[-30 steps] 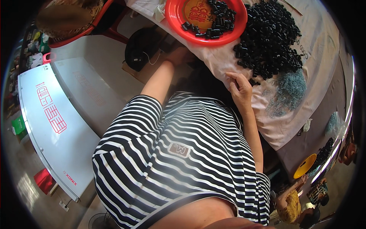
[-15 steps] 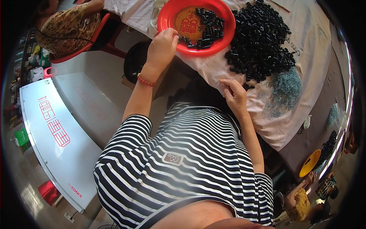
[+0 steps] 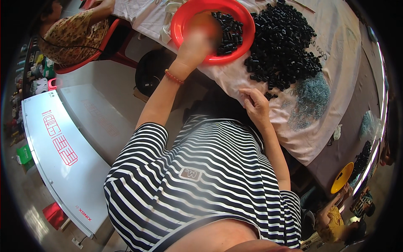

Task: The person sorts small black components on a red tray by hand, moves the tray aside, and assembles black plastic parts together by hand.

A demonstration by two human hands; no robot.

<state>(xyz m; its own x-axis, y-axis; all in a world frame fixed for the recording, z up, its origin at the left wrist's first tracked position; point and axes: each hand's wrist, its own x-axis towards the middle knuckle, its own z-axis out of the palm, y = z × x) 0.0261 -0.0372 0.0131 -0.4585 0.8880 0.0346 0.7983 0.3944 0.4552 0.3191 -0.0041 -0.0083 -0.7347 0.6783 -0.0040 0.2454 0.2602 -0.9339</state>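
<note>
A red plastic basin [image 3: 250, 31] stands at the table's near left edge with short black cylindrical pieces [image 3: 230, 33] inside. Over the basin's left part is my left hand [image 3: 194, 49], a beaded bracelet on its wrist; its fingers are smeared by motion, so what they hold is hidden. My right hand [image 3: 257, 106] rests at the cloth's near edge, fingers bent and thumb pressed toward the index finger. Whether something small is pinched there cannot be made out. Just beyond it spreads a big heap of the same black pieces [image 3: 281, 46].
A pile of small bluish-grey metal-looking parts [image 3: 312, 98] lies right of the black heap on the pale tablecloth [image 3: 302, 145]. A yellow basin [image 3: 342, 178] stands further right, near other people. Someone sits on a red chair [image 3: 113, 42] at the left, above a white panel [image 3: 63, 155].
My left hand has moved from the basin's left rim to the right, over its inside, and now blurs. My right hand has stayed nearly in place.
</note>
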